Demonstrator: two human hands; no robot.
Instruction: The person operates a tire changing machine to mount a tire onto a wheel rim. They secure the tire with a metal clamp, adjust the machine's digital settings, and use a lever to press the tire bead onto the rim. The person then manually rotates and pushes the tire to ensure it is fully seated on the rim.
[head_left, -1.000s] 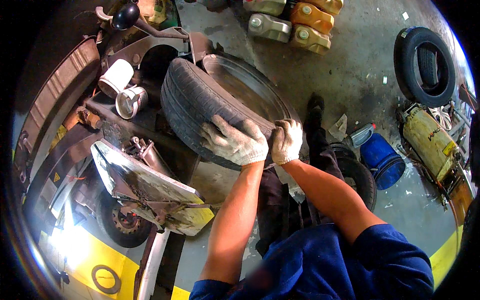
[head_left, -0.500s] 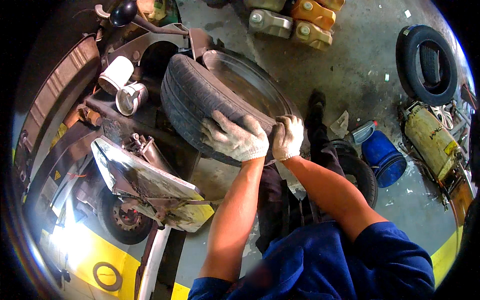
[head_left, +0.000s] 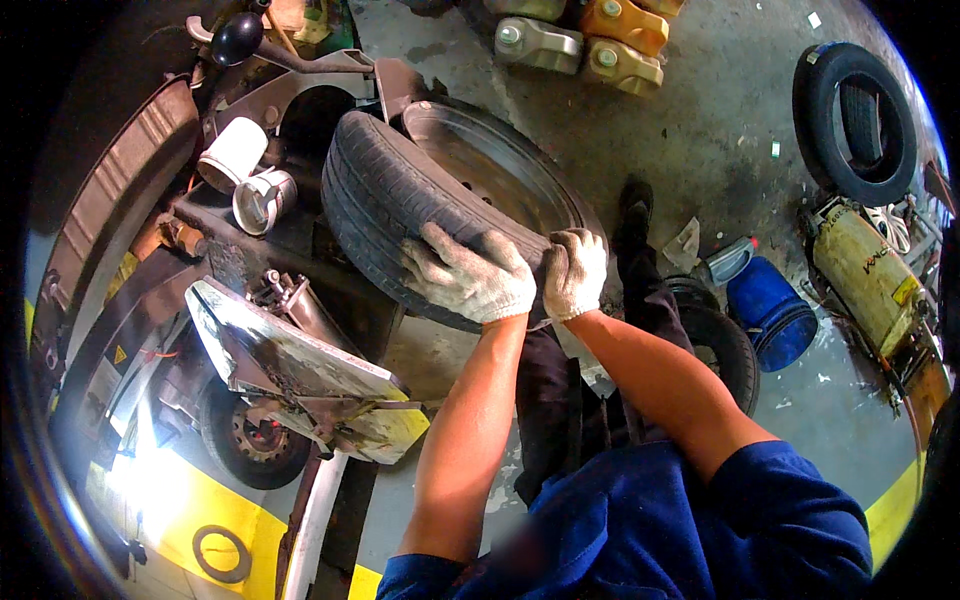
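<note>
A black car tyre (head_left: pixel 375 190) fitted on a dark wheel rim (head_left: pixel 490 165) stands tilted in front of me, against a machine's metal frame. White knit gloves cover both hands. My left hand (head_left: pixel 475 275) grips the tread at its near side, fingers spread and bent over the rubber. Close beside it, my right hand (head_left: pixel 576 275) is closed round the tyre's near right edge, its fingertips partly hidden. The underside of the tyre is out of sight.
Left are two white pots (head_left: pixel 235 155), a worn metal plate (head_left: pixel 290 355) and a black-knobbed lever (head_left: pixel 238 40). Plastic jugs (head_left: pixel 540 45) stand at the back. Rightward are a blue bucket (head_left: pixel 770 315), a yellowish cylinder (head_left: pixel 860 275), upright tyres (head_left: pixel 810 120) and another tyre (head_left: pixel 735 350) by my leg.
The view has shifted very slightly. Both hands stay on the tyre in the same places, and the tyre has hardly moved.
</note>
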